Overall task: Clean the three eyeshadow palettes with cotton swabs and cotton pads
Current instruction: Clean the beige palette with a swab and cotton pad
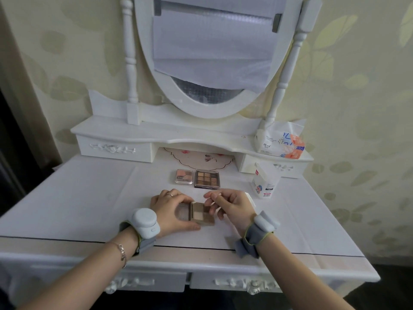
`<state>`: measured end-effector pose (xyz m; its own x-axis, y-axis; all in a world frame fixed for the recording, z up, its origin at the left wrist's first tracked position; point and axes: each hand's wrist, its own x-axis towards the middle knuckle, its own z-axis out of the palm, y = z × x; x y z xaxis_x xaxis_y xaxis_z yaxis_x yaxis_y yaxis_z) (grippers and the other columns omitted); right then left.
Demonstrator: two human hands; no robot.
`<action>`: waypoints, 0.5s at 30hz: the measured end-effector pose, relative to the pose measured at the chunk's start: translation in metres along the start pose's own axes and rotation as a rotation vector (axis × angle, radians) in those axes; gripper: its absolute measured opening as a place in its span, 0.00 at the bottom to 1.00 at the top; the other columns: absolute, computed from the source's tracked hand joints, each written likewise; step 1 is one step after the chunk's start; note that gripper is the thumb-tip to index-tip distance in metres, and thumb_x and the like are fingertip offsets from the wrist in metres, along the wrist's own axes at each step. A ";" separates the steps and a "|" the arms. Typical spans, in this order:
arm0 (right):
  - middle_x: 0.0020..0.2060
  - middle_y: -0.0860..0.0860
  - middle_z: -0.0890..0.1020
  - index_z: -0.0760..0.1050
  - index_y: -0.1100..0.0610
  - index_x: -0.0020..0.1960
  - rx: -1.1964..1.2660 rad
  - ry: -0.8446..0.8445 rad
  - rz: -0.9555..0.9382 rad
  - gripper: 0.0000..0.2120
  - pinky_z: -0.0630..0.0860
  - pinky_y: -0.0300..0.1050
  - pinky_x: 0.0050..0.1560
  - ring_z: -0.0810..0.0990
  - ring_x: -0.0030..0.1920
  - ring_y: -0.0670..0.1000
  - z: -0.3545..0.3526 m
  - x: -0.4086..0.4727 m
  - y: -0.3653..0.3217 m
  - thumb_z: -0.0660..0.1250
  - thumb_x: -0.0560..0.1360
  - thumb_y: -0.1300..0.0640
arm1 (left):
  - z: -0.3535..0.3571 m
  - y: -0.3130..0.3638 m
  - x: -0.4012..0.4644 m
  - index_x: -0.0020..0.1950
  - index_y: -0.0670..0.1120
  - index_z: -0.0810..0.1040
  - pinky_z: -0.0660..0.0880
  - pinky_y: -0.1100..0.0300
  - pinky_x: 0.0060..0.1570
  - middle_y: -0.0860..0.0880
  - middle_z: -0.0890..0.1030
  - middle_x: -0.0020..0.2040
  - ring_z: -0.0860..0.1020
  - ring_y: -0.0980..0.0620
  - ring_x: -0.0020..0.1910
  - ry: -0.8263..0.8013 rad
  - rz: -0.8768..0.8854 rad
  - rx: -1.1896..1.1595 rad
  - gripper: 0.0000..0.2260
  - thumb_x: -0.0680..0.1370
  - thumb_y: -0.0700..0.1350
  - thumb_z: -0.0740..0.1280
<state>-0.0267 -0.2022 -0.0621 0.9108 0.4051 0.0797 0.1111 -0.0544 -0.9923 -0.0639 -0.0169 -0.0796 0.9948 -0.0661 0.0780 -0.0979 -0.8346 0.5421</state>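
An open beige eyeshadow palette (pixel 201 213) lies on the white dressing table (pixel 89 198), its clear lid folded out to the left. My left hand (pixel 172 209) grips it, fingers over the far edge and thumb at the near edge. My right hand (pixel 230 206) pinches a cotton swab (pixel 213 196) just above the palette's right side. Farther back sit a small pink palette (pixel 184 176) and a dark palette with several brown pans (pixel 207 179), side by side.
A white cotton swab box (pixel 264 182) stands to the right of the palettes. A tissue pack (pixel 281 142) rests on the raised shelf at the right, under the oval mirror (pixel 212 63). A decorated mat (pixel 201 158) lies in the recess behind.
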 end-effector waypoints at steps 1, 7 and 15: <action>0.31 0.51 0.81 0.80 0.59 0.42 -0.081 -0.006 -0.011 0.11 0.69 0.36 0.25 0.76 0.27 0.48 0.001 0.003 -0.004 0.60 0.78 0.65 | 0.000 0.000 0.000 0.59 0.61 0.72 0.57 0.62 0.59 0.61 0.70 0.54 0.64 0.57 0.61 -0.005 -0.006 -0.002 0.40 0.50 0.74 0.59; 0.30 0.49 0.80 0.78 0.59 0.40 -0.520 -0.150 -0.043 0.12 0.70 0.32 0.27 0.75 0.24 0.41 0.011 0.021 -0.032 0.59 0.78 0.63 | -0.002 0.001 0.000 0.60 0.59 0.71 0.57 0.60 0.61 0.59 0.69 0.56 0.63 0.56 0.62 -0.036 -0.031 0.021 0.43 0.48 0.74 0.57; 0.32 0.50 0.81 0.79 0.63 0.42 -0.764 -0.144 -0.104 0.12 0.71 0.29 0.29 0.74 0.23 0.38 0.016 0.026 -0.038 0.58 0.78 0.63 | -0.001 0.001 0.000 0.60 0.60 0.71 0.55 0.62 0.56 0.58 0.70 0.58 0.63 0.55 0.62 -0.026 -0.033 0.033 0.43 0.47 0.74 0.56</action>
<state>-0.0131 -0.1752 -0.0234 0.8260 0.5539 0.1044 0.4836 -0.6011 -0.6362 -0.0637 -0.0175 -0.0782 0.9979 -0.0525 0.0387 -0.0650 -0.8538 0.5165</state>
